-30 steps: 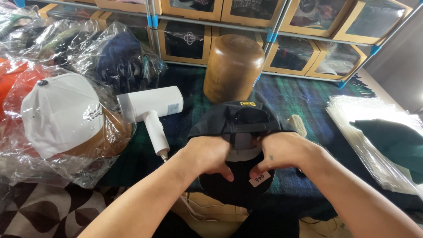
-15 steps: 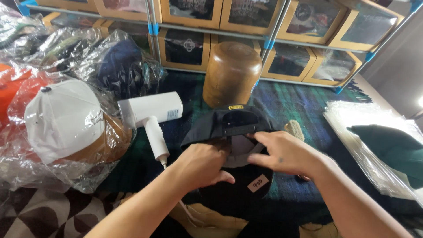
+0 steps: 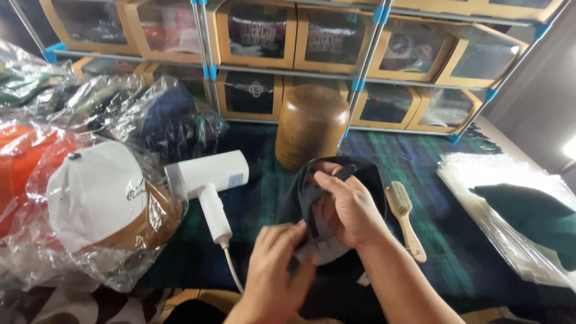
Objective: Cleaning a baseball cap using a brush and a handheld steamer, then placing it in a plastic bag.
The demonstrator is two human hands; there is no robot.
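Observation:
Both my hands hold a black cap (image 3: 360, 180) with a grey inside, lifted over a dark green plaid cloth (image 3: 444, 180). My left hand (image 3: 276, 264) grips the cap's lower edge near me. My right hand (image 3: 348, 207) is pressed into the cap's inside, fingers curled over its strap. A white handheld steamer (image 3: 207, 180) with its cord lies just left of the cap. A small wooden brush (image 3: 405, 219) lies just right of it.
A rounded wooden hat block (image 3: 312, 123) stands behind the cap. Caps in clear plastic bags, among them a white and tan cap (image 3: 102, 201), pile up at the left. Clear bags with a dark cap (image 3: 528, 216) lie at the right. Cardboard boxes (image 3: 258, 36) fill the shelves behind.
The cap was lying flat with both hands on its back; now it is lifted and turned, its grey inside showing, my right hand inside it.

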